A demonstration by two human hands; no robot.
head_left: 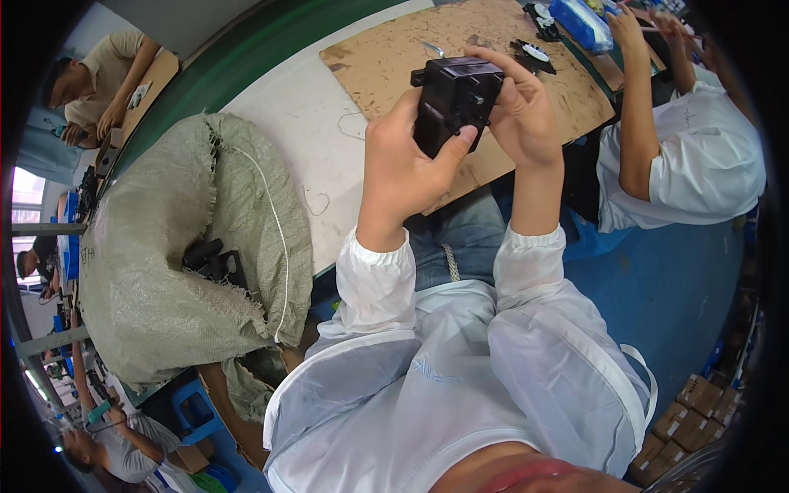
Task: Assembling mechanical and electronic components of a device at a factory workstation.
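Observation:
Both my hands hold a black plastic housing, box-shaped with small posts and a paler strip along its top edge. It is lifted above the near side of the worktable. My left hand wraps its left side, thumb pressed on the lower face. With my right hand I grip its upper right corner, the fingers behind it and partly hidden. Beneath lies a worn brown board on a white tabletop. To my left, a greenish woven sack gapes open, with black plastic parts inside.
Black parts with white discs and a blue package lie at the board's far right. A co-worker in white sits close on my right. Other people work at the left. Cardboard boxes are stacked at the lower right.

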